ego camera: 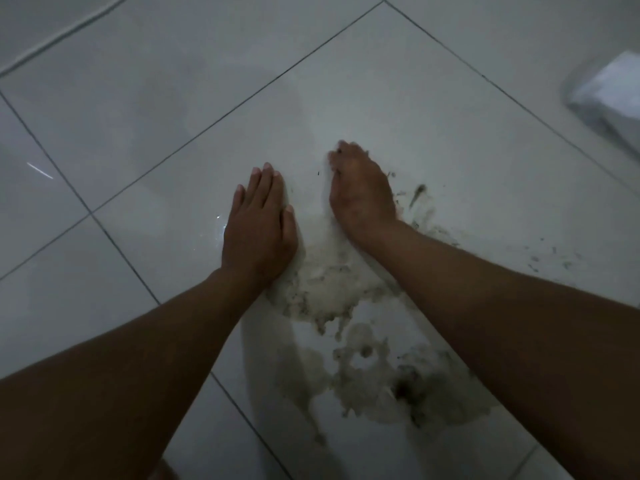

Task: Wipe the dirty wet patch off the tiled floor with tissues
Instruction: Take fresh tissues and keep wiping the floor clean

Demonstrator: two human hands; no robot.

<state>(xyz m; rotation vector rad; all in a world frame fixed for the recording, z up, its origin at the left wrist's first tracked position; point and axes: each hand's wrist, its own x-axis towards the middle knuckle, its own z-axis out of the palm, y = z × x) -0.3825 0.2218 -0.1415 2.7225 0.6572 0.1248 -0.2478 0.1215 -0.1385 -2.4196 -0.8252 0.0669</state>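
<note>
Nearest, a murky grey-brown wet patch (391, 379) spreads over the glossy white tiled floor (398, 109), darkest in a blotch at its near right side. Further on, the patch runs up into a sodden, dirt-flecked white tissue (322, 271) — flattened on the tile between the two bare forearms, its far end reaching up between the hands. The left hand (258, 226) lies palm down on the floor, fingers straight and together, its thumb side at the tissue's left edge. Just right of it, the right hand (358, 188) presses on the tissue's far right part with fingers curled under; they appear to bunch the tissue, though motion blur hides the fingertips. Dark specks and streaks of dirt (417, 195) scatter over the tile right of that hand. Far off at the right edge sits a pale, blurred packet (609, 95) — too indistinct to identify.
</note>
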